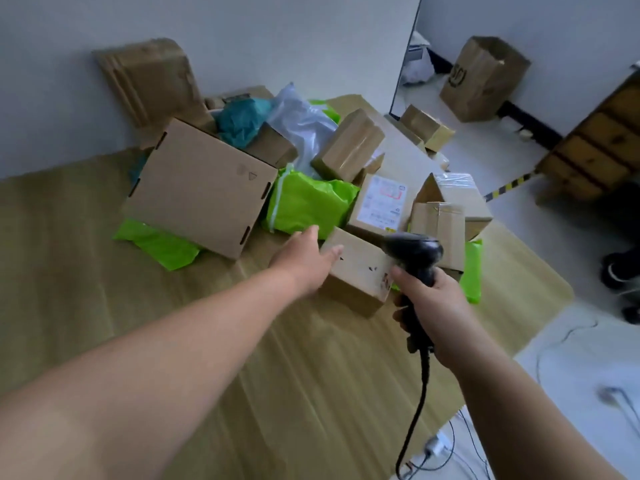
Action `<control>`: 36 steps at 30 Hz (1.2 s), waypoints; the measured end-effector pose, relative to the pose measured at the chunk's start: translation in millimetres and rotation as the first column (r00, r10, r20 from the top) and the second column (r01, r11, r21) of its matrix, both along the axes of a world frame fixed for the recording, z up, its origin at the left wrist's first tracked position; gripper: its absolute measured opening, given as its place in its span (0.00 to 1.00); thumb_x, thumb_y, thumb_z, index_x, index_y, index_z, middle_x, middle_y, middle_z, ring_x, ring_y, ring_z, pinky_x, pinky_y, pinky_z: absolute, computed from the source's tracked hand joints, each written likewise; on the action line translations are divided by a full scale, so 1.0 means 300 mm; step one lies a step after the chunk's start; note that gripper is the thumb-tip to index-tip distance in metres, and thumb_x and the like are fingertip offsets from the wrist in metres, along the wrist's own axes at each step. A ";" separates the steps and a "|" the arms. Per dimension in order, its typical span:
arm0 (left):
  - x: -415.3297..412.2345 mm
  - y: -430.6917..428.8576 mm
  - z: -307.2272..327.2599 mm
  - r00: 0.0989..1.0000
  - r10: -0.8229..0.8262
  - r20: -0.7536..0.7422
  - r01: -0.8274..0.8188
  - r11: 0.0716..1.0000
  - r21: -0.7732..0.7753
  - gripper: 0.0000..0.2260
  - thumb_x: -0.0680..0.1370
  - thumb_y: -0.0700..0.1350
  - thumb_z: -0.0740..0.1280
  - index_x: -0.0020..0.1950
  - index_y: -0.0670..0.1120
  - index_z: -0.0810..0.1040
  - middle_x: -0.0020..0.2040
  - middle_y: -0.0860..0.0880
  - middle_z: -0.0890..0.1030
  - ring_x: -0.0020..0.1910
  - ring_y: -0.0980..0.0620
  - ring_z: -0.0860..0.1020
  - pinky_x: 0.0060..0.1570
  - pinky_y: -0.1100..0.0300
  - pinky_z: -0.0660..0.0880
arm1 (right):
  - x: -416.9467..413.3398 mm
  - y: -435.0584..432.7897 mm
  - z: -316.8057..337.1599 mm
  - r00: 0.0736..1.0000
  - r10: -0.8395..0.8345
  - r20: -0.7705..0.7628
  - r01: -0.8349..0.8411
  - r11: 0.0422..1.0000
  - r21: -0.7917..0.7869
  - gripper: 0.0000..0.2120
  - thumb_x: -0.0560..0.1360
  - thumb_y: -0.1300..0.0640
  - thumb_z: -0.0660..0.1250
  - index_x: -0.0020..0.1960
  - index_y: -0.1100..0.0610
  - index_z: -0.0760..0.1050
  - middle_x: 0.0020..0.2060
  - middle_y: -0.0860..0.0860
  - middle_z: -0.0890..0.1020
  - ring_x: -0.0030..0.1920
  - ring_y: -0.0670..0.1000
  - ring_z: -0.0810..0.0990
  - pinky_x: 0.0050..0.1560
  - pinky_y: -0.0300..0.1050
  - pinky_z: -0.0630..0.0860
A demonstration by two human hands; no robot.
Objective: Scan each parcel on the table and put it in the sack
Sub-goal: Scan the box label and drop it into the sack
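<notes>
The small box (356, 271) sits at the near edge of the parcel pile, just right of the frame's centre, on the wooden surface (242, 358). It lies skewed to the surface's edge, one corner toward the bottom of the frame. Its longer edges seem to run from centre toward lower right, though blur makes that uncertain. No label shows on the faces in view.

The left grip (304, 261) is released, with the thumb lying on the box's top and straight fingers reaching past its upper-left edge. The right grip (429, 299) is clenched round the handle of the black scanner (415, 251). The scanner's head points to the upper left across the box, and its handle and cable (415, 410) run down toward the bottom of the frame.

Several risks follow:
- The beam may catch the labelled box (379, 202) just behind and log the wrong parcel.
- Lifting with flat fingers could let the box slip.
- Dragging the box out could topple the taped boxes (446, 216) that appear to touch it on the right.

I cannot make out a sack.
</notes>
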State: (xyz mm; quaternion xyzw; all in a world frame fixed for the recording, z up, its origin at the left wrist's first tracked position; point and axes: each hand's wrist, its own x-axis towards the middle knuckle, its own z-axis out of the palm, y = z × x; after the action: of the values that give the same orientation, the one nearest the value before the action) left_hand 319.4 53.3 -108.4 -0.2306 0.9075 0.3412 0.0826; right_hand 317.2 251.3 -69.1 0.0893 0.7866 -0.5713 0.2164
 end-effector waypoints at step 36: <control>0.372 -0.063 -0.051 0.953 -0.221 0.209 0.215 0.975 0.052 0.56 0.60 0.47 0.80 0.77 0.55 0.46 0.73 0.50 0.56 0.66 0.48 0.68 0.60 0.62 0.69 | 0.080 -0.092 -0.066 0.974 0.222 0.039 -0.220 0.975 -0.038 0.11 0.77 0.45 0.69 0.56 0.48 0.76 0.52 0.49 0.84 0.54 0.52 0.82 0.61 0.59 0.77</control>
State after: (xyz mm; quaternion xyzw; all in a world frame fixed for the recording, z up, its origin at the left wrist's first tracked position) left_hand 431.0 34.4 -123.8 -0.1631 0.9082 0.3165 0.2199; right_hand 341.2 223.6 -89.0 0.0098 0.7774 -0.5546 0.2967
